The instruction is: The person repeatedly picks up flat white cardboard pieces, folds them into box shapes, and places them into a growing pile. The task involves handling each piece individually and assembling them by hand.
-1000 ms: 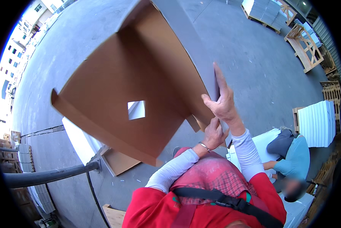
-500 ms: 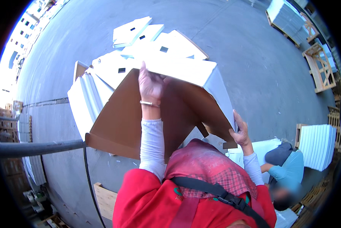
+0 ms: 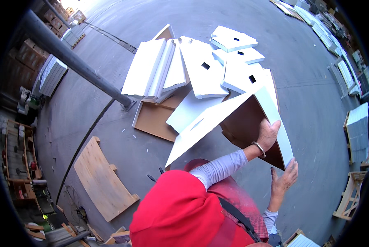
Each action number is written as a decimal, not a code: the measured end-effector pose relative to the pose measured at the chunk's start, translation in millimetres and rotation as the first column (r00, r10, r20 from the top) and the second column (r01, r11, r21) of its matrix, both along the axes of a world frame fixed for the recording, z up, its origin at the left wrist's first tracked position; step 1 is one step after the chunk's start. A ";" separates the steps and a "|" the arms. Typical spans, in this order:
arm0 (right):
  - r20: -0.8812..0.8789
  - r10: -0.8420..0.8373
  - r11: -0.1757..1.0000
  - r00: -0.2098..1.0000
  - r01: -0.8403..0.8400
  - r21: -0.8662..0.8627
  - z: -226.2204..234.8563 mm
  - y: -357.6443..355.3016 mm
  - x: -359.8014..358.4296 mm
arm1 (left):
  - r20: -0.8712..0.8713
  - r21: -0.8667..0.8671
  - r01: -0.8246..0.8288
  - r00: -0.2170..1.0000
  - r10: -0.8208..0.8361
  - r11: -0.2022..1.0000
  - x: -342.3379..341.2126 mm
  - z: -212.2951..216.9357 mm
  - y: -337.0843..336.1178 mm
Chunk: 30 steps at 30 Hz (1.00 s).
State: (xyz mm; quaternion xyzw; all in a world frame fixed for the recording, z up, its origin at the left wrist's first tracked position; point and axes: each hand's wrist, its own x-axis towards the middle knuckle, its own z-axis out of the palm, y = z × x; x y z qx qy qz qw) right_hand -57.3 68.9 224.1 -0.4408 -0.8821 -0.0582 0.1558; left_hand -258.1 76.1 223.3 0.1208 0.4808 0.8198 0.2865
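Observation:
A large cardboard box (image 3: pixel 223 117), white outside and brown inside, is tilted on its side in front of me. My left hand (image 3: pixel 268 135) is closed on its right side, fingers over the white edge and palm against the brown interior. At the box's lower right corner is my right hand (image 3: pixel 284 180). Its fingers lie against the white edge and its thumb stands apart, on the other side of the corner. Beyond the held box is a loose pile of similar white boxes (image 3: pixel 201 68), some with a dark square hole.
A grey metal post (image 3: pixel 75 57) rises at left, with a dark cable (image 3: pixel 83 144) along the floor. A wooden board (image 3: pixel 106 179) lies left of me. Stacks of white panels (image 3: pixel 357 129) and a wooden crate frame (image 3: pixel 351 195) stand at right.
I have turned leftward, so the pile now lies ahead and the co-worker is out of view. The box has swung with me and tilted, its white outside now facing up.

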 end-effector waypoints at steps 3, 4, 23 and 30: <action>-0.085 0.122 0.985 0.989 -0.111 0.132 -22.3 3.9 -35.1 | -0.132 -0.101 -0.033 0.991 0.019 0.994 9.6 -3.2 -11.1; -0.097 0.171 0.976 0.980 -0.155 0.155 -34.2 11.4 -43.4 | -0.229 -0.062 -0.146 0.965 0.129 0.987 19.6 -7.6 -11.9; -0.447 0.150 0.542 0.882 -0.452 -0.709 -6.7 -20.0 -14.6 | 0.465 0.463 0.412 0.641 -0.611 0.785 12.4 -36.3 -130.8; -0.437 0.151 0.497 0.887 -0.450 -0.742 4.8 -22.5 5.6 | 0.461 0.419 0.477 0.622 -0.633 0.773 30.2 -27.2 -134.8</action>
